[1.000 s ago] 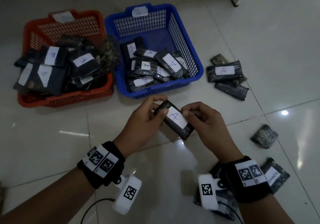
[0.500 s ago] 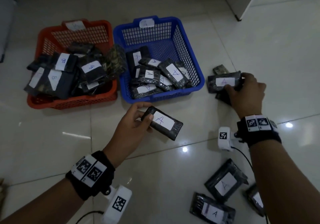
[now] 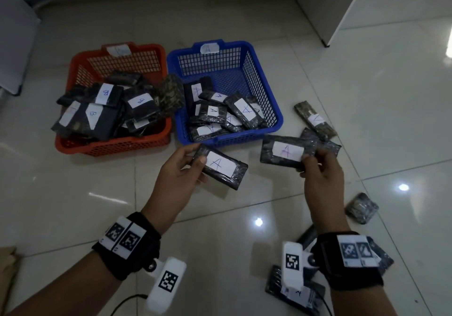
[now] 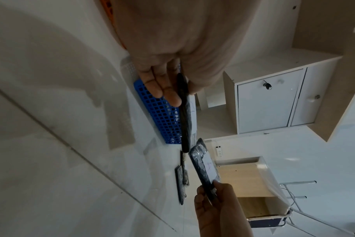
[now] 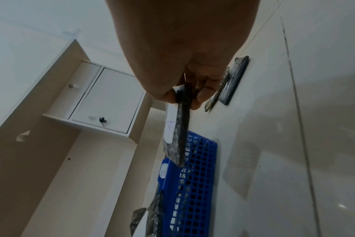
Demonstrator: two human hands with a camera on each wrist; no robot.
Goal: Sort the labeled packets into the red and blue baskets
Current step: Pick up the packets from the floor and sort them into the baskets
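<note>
My left hand [image 3: 182,167] grips a dark packet labelled A [image 3: 221,169] just in front of the blue basket [image 3: 276,110]. Beside it, my right hand [image 3: 315,169] pinches a second packet labelled A [image 3: 285,150] by its right end, lifted off the floor. The blue basket holds several A packets [image 3: 242,110]. To its left, the red basket [image 3: 80,144] is heaped with B packets [image 3: 140,101]. The left wrist view has the left-hand packet [image 4: 184,115] edge-on with the other held packet [image 4: 204,166] below it. Edge-on in the right wrist view, the right-hand packet [image 5: 177,131] hangs over the blue basket [image 5: 195,184].
More packets lie on the tiled floor: two right of the blue basket [image 3: 314,120], one at far right [image 3: 362,208], several near my right wrist [image 3: 293,291]. White cabinets [image 3: 367,5] stand at the back right, another [image 3: 14,46] at the left.
My right hand has lifted an A packet from the pile right of the blue basket and brought it leftward, up beside the left hand. The left hand still holds its packet.
</note>
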